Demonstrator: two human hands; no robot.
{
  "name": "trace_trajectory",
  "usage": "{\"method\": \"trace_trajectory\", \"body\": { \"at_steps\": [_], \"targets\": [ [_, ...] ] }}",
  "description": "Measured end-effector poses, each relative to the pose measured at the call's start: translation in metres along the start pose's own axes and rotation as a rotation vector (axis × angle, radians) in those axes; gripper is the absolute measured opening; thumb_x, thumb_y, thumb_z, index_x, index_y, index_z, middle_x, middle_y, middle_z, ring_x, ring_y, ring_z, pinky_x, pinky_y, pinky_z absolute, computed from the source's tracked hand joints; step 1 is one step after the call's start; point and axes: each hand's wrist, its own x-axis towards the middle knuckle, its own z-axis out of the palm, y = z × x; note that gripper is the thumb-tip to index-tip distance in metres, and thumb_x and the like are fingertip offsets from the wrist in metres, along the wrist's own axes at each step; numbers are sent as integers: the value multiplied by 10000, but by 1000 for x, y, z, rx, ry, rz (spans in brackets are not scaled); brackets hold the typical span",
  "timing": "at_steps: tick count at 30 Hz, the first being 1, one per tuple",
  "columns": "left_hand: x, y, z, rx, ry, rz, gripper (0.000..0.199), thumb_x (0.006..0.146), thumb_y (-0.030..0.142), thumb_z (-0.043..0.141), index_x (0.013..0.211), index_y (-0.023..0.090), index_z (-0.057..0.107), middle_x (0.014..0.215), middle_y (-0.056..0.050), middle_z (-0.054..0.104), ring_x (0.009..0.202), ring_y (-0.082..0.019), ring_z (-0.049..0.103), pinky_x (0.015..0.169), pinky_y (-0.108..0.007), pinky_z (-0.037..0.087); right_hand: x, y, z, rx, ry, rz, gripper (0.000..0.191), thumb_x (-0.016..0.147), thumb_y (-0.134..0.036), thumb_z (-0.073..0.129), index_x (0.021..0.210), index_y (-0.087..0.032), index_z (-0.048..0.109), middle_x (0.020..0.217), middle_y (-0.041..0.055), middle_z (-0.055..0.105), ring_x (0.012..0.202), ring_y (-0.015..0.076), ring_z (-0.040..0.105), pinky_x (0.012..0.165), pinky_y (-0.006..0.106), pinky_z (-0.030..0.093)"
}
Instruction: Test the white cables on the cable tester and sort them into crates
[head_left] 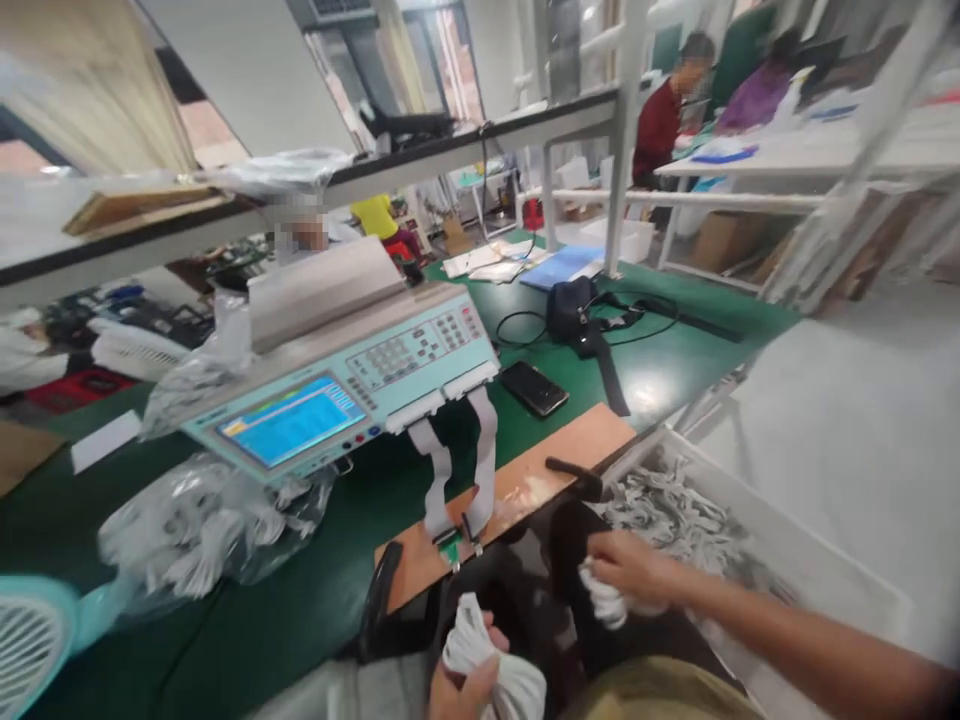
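Head view, white bundle (495, 670) in left grip (461, 685), cables (604, 597) in right grip (630, 565)

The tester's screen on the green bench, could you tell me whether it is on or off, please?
On: the tester's screen glows bright blue, with coloured bands across its top.

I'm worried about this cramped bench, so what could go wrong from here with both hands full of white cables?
The right hand grips a white bundle beside the bin of loose cables; strands could snag and drag out. The left hand holds another bundle just below the tester's ribbon cables, which a lift might catch. The phone lies unprotected nearby.
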Motion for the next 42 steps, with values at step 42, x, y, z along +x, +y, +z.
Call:
{"method": "trace_trajectory", "body": {
  "at_steps": [42],
  "targets": [
    [22, 13, 7, -43, 62, 89, 297, 628, 351, 701, 869, 183, 655, 622, 29, 600, 435, -82, 481, 391, -173, 339, 50, -72, 82, 330, 58, -298, 165, 814, -288, 491, 703, -171, 521, 628, -32, 472, 602, 115, 424, 588, 232, 366]
  ]
}}
